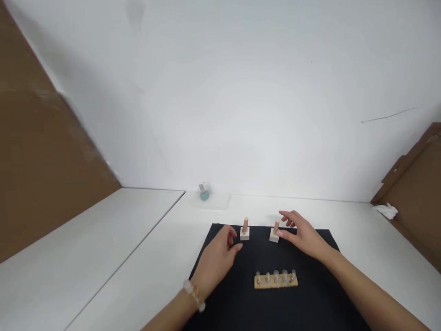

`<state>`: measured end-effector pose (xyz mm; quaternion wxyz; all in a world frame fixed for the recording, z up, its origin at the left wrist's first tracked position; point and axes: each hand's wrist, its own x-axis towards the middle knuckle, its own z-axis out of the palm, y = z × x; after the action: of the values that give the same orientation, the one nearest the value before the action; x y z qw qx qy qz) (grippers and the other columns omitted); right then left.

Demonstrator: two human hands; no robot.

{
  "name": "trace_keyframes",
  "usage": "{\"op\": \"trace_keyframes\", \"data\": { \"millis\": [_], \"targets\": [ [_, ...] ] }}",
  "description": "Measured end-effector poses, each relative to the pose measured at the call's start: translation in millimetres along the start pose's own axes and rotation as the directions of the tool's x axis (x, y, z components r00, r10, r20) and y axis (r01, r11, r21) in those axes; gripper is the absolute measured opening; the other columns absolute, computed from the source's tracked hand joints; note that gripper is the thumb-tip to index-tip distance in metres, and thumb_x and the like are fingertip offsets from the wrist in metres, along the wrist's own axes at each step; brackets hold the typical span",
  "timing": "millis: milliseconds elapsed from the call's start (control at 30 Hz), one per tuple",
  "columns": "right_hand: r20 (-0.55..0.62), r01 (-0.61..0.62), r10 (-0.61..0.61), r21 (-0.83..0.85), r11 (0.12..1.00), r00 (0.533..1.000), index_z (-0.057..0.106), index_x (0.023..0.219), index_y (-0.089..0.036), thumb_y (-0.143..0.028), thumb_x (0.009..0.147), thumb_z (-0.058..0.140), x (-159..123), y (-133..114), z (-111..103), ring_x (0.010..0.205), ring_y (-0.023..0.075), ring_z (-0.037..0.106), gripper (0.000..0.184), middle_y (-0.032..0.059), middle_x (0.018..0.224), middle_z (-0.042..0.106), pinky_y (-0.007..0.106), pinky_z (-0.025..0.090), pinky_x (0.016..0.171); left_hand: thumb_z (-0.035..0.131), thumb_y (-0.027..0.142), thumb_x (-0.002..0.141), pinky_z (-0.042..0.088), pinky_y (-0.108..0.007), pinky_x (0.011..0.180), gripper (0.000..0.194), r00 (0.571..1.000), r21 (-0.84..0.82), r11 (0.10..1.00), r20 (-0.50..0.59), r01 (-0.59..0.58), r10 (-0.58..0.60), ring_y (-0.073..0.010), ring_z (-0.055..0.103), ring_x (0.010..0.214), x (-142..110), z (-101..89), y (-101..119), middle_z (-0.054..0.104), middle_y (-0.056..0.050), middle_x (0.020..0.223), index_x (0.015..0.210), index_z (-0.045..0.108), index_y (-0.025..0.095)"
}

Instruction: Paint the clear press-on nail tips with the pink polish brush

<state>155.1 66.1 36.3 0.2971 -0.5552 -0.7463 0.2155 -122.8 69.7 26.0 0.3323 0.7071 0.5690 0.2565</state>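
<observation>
My left hand (217, 257) is over the left part of a black mat, its fingers curved and its thumb apart, holding nothing. Just right of it stands a pale square block (244, 236) with an upright pinkish peg (245, 224). A second block (274, 237) bears a similar, slightly tilted peg (276, 226). My right hand (301, 234) is beside that one, thumb and fingers spread. Its thumb tip overlaps the block's edge; whether it touches I cannot tell. Nearer me lies a yellowish strip (275, 286) holding a row of several small clear cylinders (276, 276).
Under the blocks and strip is the black mat (262, 310) on a white table (144, 266). At the back, a teal bottle (204, 195) with a grey cap stands on a clear tray (220, 203). Crumpled white tissue (386, 211) lies by the brown cardboard (420, 193) at right.
</observation>
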Motion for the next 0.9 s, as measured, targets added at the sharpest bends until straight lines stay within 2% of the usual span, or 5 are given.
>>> {"op": "trace_keyframes", "data": {
  "millis": [133,233,433,667,900],
  "targets": [
    [-0.008,0.045,-0.045,0.001,0.999,0.999,0.068,0.103,-0.025,-0.036,0.097,0.065,11.1,-7.6,5.4,0.083,0.0185,0.064,0.013,0.0022,0.095,0.066,0.034,0.053,0.080,0.069,0.017,0.084,0.054,-0.032,0.078,0.030,0.990,-0.012,0.995,0.102,-0.097,0.098,-0.0196,0.067,0.079,-10.1,28.8,39.5,0.067,-0.002,0.098,0.113,0.064,0.021],
    [-0.036,0.052,-0.052,-0.001,0.999,0.998,0.066,0.089,-0.020,-0.034,0.103,0.058,12.9,-7.5,10.5,0.076,0.0167,0.062,0.021,0.0006,0.085,0.065,0.034,0.053,0.075,0.075,0.011,0.082,0.051,-0.039,0.100,0.048,0.989,0.043,0.993,0.108,-0.110,0.105,-0.0227,0.070,0.097,11.8,51.9,64.2,0.067,-0.009,0.121,0.128,0.062,0.019],
    [-0.060,0.094,-0.092,0.040,0.995,0.994,0.062,0.091,-0.020,-0.026,0.104,0.053,0.2,-6.4,8.9,0.082,0.0188,0.065,0.017,0.0025,0.089,0.066,0.034,0.052,0.077,0.073,0.030,0.095,0.057,-0.048,0.093,0.019,0.988,0.121,0.988,0.129,-0.099,0.083,-0.0250,0.070,0.102,40.5,66.5,73.4,0.072,-0.007,0.115,0.107,0.071,0.015],
    [-0.115,0.133,-0.126,0.062,0.989,0.985,0.056,0.090,-0.024,-0.028,0.105,0.048,-20.4,-40.9,-11.0,0.080,0.0200,0.061,0.019,0.0029,0.090,0.063,0.033,0.049,0.074,0.068,0.014,0.087,0.009,-0.062,0.123,0.007,0.975,0.013,0.975,-0.033,-0.221,0.221,-0.0263,0.070,0.104,8.3,51.2,88.9,0.072,-0.002,0.103,0.087,0.069,0.021],
    [-0.102,0.133,-0.124,0.088,0.987,0.987,0.059,0.093,-0.024,-0.030,0.106,0.048,-19.8,-66.7,-37.7,0.081,0.0194,0.061,0.018,0.0028,0.092,0.065,0.033,0.047,0.075,0.063,0.020,0.087,0.050,-0.037,0.083,0.004,0.979,-0.187,0.961,-0.059,-0.203,0.195,-0.0169,0.062,0.061,-1.4,36.1,104.5,0.063,0.006,0.068,0.084,0.064,0.022]
  ]
}}
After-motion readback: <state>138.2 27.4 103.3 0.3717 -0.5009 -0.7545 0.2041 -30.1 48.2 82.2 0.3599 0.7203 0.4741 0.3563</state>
